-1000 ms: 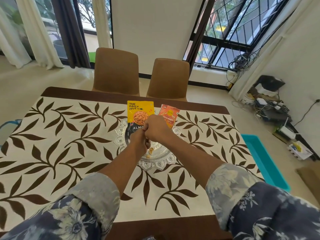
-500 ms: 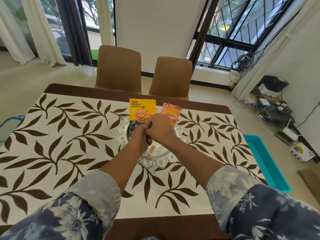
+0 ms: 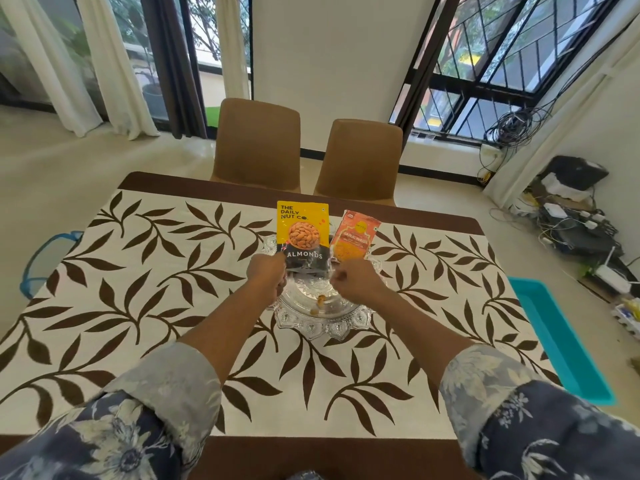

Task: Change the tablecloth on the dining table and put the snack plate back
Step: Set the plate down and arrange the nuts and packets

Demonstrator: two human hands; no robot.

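Observation:
A cream tablecloth (image 3: 145,306) with brown leaves covers the dark wooden dining table (image 3: 311,455). A clear glass snack plate (image 3: 322,329) with a scalloped rim sits on it, past the middle. A yellow-and-black almond pack (image 3: 303,233) and an orange snack pack (image 3: 353,235) lie on the plate's far side. Two small snack pieces (image 3: 318,303) lie in the plate. My left hand (image 3: 266,275) is curled at the almond pack's lower left corner and seems to pinch it. My right hand (image 3: 356,280) is curled by the pack's lower right corner; its grip is hidden.
Two brown chairs (image 3: 259,147) (image 3: 360,161) stand at the table's far side. A teal tub (image 3: 561,341) sits on the floor to the right, a blue basket (image 3: 38,261) to the left. Cables and devices (image 3: 571,216) clutter the right wall.
My hands were clasped together over the plate; now they have moved apart, one to each lower corner of the almond pack. The camera has tilted up slightly.

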